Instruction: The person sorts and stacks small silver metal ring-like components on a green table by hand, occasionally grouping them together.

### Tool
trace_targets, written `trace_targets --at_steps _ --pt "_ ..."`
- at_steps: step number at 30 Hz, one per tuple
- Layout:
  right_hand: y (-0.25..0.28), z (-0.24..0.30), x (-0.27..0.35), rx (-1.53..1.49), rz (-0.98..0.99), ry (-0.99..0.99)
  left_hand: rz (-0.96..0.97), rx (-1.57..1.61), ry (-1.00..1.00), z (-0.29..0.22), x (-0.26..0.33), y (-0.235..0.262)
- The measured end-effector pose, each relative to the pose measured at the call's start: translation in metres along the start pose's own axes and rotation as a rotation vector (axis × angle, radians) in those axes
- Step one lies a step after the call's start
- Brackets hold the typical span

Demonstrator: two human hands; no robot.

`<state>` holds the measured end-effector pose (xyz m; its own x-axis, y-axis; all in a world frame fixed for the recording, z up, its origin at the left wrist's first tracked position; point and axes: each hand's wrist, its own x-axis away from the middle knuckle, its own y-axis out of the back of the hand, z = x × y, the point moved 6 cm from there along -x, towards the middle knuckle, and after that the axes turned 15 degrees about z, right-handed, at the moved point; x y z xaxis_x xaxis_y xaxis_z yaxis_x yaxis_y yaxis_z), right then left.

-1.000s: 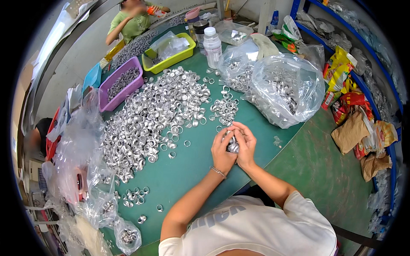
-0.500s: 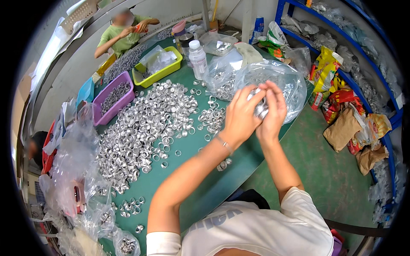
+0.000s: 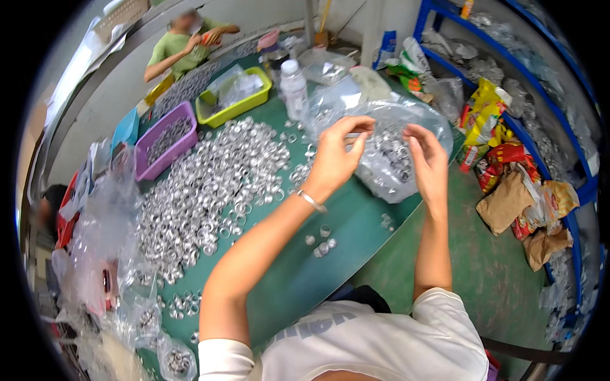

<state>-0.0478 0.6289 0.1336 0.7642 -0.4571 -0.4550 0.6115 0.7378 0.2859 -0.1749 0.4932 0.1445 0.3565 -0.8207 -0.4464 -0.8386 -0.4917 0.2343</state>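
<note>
I had silver rings (image 3: 399,152) sitting inside the clear bag (image 3: 380,186), between the left hand (image 3: 337,154) and right hand (image 3: 430,159). Left was half open, fingers curved, nothing visible in it; right loosely open too, no hold I could see. Looked partway: one batch bagged, a few loose rings (image 3: 321,248) near the edge of the green table (image 3: 298,305), the big heap (image 3: 206,187) left out beside the purple basket (image 3: 170,164)
</note>
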Motion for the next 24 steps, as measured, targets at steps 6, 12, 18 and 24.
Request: trace_targets --at_steps 6,12,18,24 --pt "-0.087 0.025 0.066 -0.024 0.75 -0.012 -0.203 -0.121 0.324 0.022 0.135 0.059" --pt "-0.156 -0.022 0.125 0.403 0.955 0.024 -0.033 -0.712 0.595 0.049 0.228 0.037" --pt "-0.19 -0.029 0.142 0.402 0.821 0.255 -0.058 -0.639 0.519 0.062 0.237 0.027" --pt "-0.187 -0.027 0.138 0.346 0.677 0.373 -0.351 0.683 0.648 0.075 0.256 0.017"
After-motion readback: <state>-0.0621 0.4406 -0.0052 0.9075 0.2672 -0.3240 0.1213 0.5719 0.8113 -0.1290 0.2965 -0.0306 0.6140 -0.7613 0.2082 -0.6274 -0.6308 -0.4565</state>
